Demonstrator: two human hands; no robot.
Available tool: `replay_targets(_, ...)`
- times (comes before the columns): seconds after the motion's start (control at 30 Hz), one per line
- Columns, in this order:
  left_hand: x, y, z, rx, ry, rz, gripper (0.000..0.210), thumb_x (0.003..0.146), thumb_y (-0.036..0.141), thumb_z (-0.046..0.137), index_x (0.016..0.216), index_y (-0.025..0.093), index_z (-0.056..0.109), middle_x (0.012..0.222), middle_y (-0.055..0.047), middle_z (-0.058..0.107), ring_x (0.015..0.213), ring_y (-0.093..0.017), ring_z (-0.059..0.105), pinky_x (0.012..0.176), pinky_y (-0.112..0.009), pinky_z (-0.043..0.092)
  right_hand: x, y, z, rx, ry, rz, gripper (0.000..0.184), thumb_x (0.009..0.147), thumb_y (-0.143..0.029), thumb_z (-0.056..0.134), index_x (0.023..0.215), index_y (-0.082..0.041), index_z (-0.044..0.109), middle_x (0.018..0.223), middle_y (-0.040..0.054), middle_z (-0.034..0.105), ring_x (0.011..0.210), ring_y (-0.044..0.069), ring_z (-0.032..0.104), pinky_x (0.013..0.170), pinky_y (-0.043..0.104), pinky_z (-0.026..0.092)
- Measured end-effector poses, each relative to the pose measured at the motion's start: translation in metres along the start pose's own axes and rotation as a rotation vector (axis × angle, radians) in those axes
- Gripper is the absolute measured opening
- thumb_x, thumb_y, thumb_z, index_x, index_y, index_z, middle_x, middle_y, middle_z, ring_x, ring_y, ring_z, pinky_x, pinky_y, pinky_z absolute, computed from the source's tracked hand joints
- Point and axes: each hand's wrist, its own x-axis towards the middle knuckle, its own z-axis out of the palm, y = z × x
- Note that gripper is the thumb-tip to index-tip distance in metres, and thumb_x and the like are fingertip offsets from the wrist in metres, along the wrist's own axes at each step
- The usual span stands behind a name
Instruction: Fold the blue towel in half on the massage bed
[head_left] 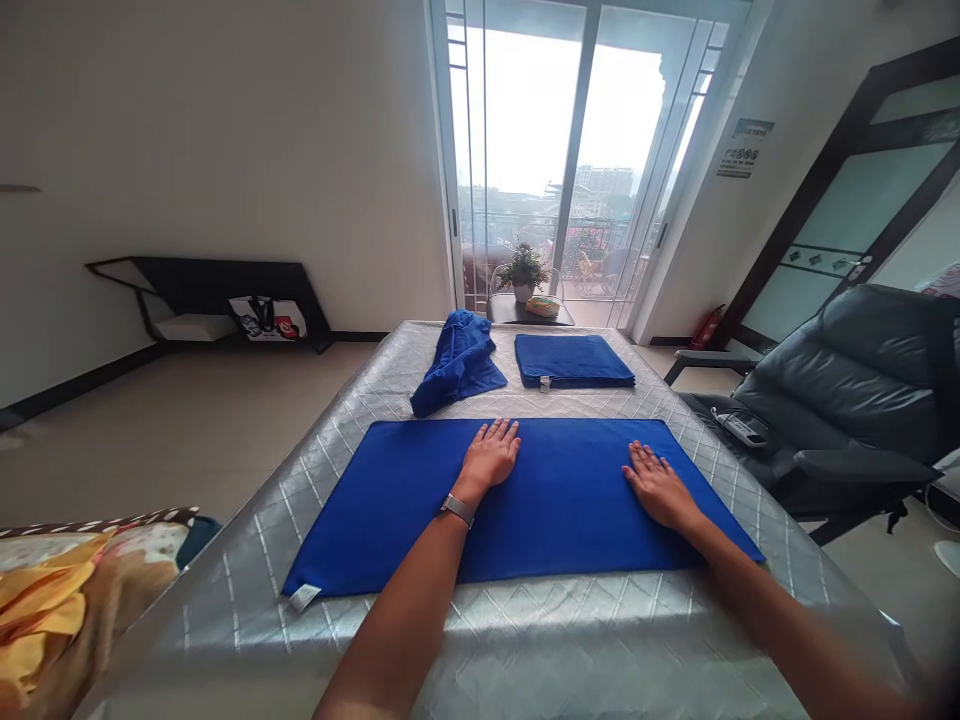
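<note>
A blue towel (570, 510) lies spread flat across the table, with a white label at its near left corner. My left hand (492, 453) rests palm down on it near the far edge, fingers stretched out, a watch on the wrist. On the right part of the same towel my right hand (660, 485) lies flat with its fingers extended. Neither hand grips anything. Beyond the towel sits a neat stack of folded blue towels (576, 358) with a white tag. To its left is a crumpled blue towel (459, 362).
The table wears a silvery quilted cover (300, 510). A dark recliner (862, 390) with a white device on its seat stands close on the right. Behind the table are a chair with a potted plant (523, 270) and a sliding glass door. Yellow cloth (52, 600) lies at lower left.
</note>
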Motion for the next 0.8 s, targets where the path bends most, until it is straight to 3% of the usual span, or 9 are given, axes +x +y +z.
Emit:
replay_targets(0.13,0.0,0.0,-0.001,-0.001,0.013,0.006,0.056,0.105,0.037,0.021,0.156,0.022,0.037,0.162,-0.006,0.036,0.151,-0.023,0.028,0.125,-0.047,0.022,0.001,0.079,0.0,-0.041,-0.015,0.225,0.068,0.102,-0.038,0.015,0.159,-0.003,0.024,0.166,0.0133,0.021,0.154,0.024,0.02,0.125,0.047,0.019)
replay_targets(0.23,0.0,0.001,-0.001,0.001,0.006,0.006,0.056,0.105,0.037,0.021,0.156,0.02,0.038,0.162,-0.007,0.035,0.152,-0.022,0.028,0.125,-0.046,0.021,-0.001,0.09,-0.011,-0.12,0.055,0.305,0.066,0.101,-0.037,0.021,0.156,-0.002,0.034,0.164,0.0154,0.028,0.153,0.027,0.021,0.126,0.048,0.015)
replay_targets(0.3,0.0,0.002,-0.002,-0.001,-0.003,0.0,0.056,0.105,0.037,0.021,0.155,0.018,0.038,0.163,-0.008,0.035,0.152,-0.022,0.027,0.125,-0.046,0.021,0.002,0.067,-0.021,-0.153,0.153,0.264,0.065,0.1,-0.034,0.022,0.154,-0.001,0.037,0.163,0.0168,0.029,0.154,0.027,0.02,0.126,0.047,0.011)
replay_targets(0.37,0.001,0.002,-0.002,-0.009,-0.01,-0.005,0.057,0.105,0.037,0.021,0.155,0.017,0.038,0.163,-0.008,0.034,0.152,-0.022,0.027,0.125,-0.045,0.02,0.008,0.024,-0.031,-0.117,0.206,0.143,0.063,0.101,-0.032,0.021,0.155,-0.001,0.036,0.164,0.0163,0.029,0.154,0.026,0.019,0.126,0.045,0.011)
replay_targets(0.5,0.0,0.002,-0.003,-0.021,0.006,-0.008,0.056,0.105,0.038,0.02,0.155,0.019,0.039,0.163,-0.007,0.035,0.152,-0.022,0.028,0.125,-0.046,0.022,0.034,-0.085,-0.042,0.067,0.121,-0.159,0.063,0.104,-0.04,0.018,0.157,-0.009,0.033,0.165,0.0103,0.027,0.154,0.022,0.017,0.126,0.041,0.014)
replay_targets(0.6,0.0,0.001,-0.001,-0.014,0.021,-0.003,0.055,0.105,0.038,0.023,0.155,0.023,0.038,0.162,-0.006,0.037,0.151,-0.022,0.029,0.124,-0.047,0.023,0.056,-0.151,-0.039,0.16,0.059,-0.294,0.065,0.105,-0.043,0.017,0.159,-0.01,0.03,0.166,0.0093,0.026,0.154,0.02,0.016,0.126,0.038,0.013)
replay_targets(0.7,0.0,0.0,0.001,-0.004,0.022,0.005,0.055,0.104,0.035,0.023,0.155,0.022,0.038,0.162,-0.006,0.037,0.151,-0.022,0.03,0.124,-0.047,0.023,0.071,-0.18,-0.03,0.196,0.013,-0.291,0.066,0.105,-0.046,0.016,0.159,-0.009,0.029,0.166,0.0108,0.024,0.155,0.02,0.016,0.125,0.04,0.013)
replay_targets(0.8,0.001,0.0,0.002,-0.011,0.022,-0.002,0.055,0.105,0.037,0.023,0.155,0.02,0.04,0.162,-0.008,0.036,0.151,-0.023,0.03,0.124,-0.046,0.023,0.077,-0.173,-0.02,0.186,0.012,-0.258,0.066,0.105,-0.048,0.014,0.16,-0.014,0.027,0.166,0.0088,0.023,0.155,0.019,0.015,0.125,0.042,0.012)
